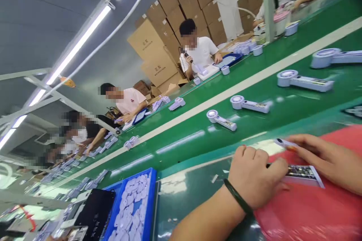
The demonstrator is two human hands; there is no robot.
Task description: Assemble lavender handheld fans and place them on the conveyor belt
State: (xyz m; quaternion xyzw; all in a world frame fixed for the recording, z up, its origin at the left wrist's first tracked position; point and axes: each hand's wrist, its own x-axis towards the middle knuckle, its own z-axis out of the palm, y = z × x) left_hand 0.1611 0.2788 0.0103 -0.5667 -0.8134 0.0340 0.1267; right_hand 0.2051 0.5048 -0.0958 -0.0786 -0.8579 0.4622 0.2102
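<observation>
At the lower right, my left hand (258, 173), with a dark band on its wrist, has its fingers curled round a lavender housing (305, 173) whose circuit board shows. The housing lies on a red mat (299, 211). To its right my right hand (325, 154) pinches a small lavender piece (285, 144) with a dark spot near its end, just above the housing's far side. Part of the housing is hidden under my left hand.
A green conveyor (192, 143) carries several lavender handheld units (251, 104) beyond my hands. A blue tray (154, 188) of small lavender parts stands at lower left, beside a black box (96, 211). Several people sit across the conveyor, with cardboard boxes behind them.
</observation>
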